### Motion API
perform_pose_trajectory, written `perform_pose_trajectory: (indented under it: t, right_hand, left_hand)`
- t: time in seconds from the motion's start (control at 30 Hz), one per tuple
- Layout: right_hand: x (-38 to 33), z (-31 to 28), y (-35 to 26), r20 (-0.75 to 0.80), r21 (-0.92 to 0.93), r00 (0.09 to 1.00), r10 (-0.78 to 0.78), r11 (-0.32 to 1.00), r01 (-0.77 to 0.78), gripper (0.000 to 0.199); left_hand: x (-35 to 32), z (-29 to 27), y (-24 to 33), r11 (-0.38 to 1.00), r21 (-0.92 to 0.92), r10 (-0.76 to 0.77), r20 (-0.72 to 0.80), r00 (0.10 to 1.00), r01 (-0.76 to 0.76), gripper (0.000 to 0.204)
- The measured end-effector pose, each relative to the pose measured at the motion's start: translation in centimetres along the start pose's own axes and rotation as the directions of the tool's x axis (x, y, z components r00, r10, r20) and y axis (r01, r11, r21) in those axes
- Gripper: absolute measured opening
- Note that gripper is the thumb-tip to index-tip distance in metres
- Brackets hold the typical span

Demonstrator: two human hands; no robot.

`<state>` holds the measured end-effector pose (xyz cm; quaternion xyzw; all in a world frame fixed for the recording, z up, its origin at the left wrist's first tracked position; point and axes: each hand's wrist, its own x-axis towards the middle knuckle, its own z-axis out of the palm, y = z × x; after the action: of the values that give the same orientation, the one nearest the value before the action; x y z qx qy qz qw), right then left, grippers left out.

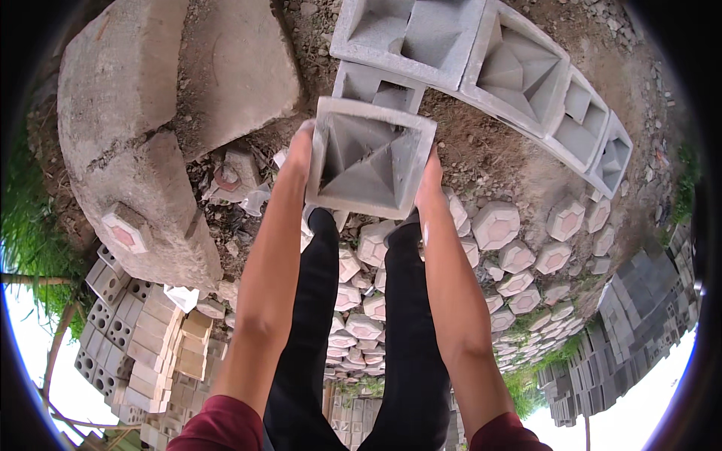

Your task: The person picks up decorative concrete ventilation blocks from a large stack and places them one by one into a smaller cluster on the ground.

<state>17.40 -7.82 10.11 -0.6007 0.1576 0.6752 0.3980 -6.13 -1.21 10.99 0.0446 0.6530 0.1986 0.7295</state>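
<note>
Near the feet (323,222), left hand (302,144) and right hand (431,179) are squeezing a block (371,159), risking a drop if palms are slipping.

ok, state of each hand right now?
Left hand: holding the left side of the grey block, fingers mostly hidden.
Right hand: holding the same block's right side, fingers mostly hidden.
</note>
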Motion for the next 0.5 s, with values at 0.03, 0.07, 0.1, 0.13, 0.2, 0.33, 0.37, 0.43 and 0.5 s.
perform_pose_trajectory:
  t: [0.03, 0.07, 0.1, 0.13, 0.2, 0.33, 0.37, 0.43, 0.5]
  right_hand:
    - [0.4, 0.6, -0.6, 0.01, 0.013, 1.0, -0.009, 1.0, 0.009, 0.054]
    - [0.6, 1.3, -0.9, 0.003, 0.026, 1.0, -0.014, 1.0, 0.014, 0.055]
    - [1.1, 1.7, -1.2, 0.005, 0.015, 1.0, -0.029, 0.999, 0.028, 0.055]
    - [1.6, 2.1, -1.5, 0.007, 0.004, 0.999, -0.043, 0.999, 0.043, 0.056]
    - [2.5, 2.5, -1.9, 0.012, -0.001, 0.998, -0.058, 0.998, 0.058, 0.057]
    - [4.5, 2.8, -3.1, 0.031, -0.019, 0.998, -0.061, 0.998, 0.062, 0.059]
    - [5.0, 3.0, -3.4, 0.039, -0.035, 0.997, -0.062, 0.997, 0.064, 0.06]
    - [6.0, 2.9, -4.0, 0.049, -0.024, 0.996, -0.072, 0.997, 0.073, 0.054]
    - [6.2, 3.1, -4.3, 0.028, -0.03, 0.997, -0.071, 0.997, 0.071, 0.051]
  left_hand:
    - [0.3, 0.5, 0.9, 0.999, 0.047, 0.014, -0.012, 1.0, -0.014, 0.044]
    - [0.4, 1.1, 1.8, 0.995, 0.094, 0.03, -0.023, 0.999, -0.027, 0.044]
    - [1.0, 1.2, 2.4, 0.993, 0.111, 0.037, -0.006, 0.999, -0.036, 0.044]
    - [1.5, 1.3, 3.0, 0.991, 0.128, 0.044, 0.012, 0.999, -0.045, 0.044]
    - [2.5, 1.5, 3.9, 0.986, 0.155, 0.047, 0.061, 0.997, -0.056, 0.045]
    - [4.8, 2.2, 4.8, 0.983, 0.168, 0.067, 0.064, 0.996, -0.076, 0.047]
    - [5.4, 2.3, 5.1, 0.981, 0.168, 0.085, 0.072, 0.994, -0.096, 0.048]
    - [6.0, 3.1, 5.0, 0.982, 0.166, 0.078, 0.077, 0.994, -0.09, 0.051]
    - [6.4, 3.4, 5.5, 0.985, 0.167, 0.045, 0.056, 0.997, -0.054, 0.054]
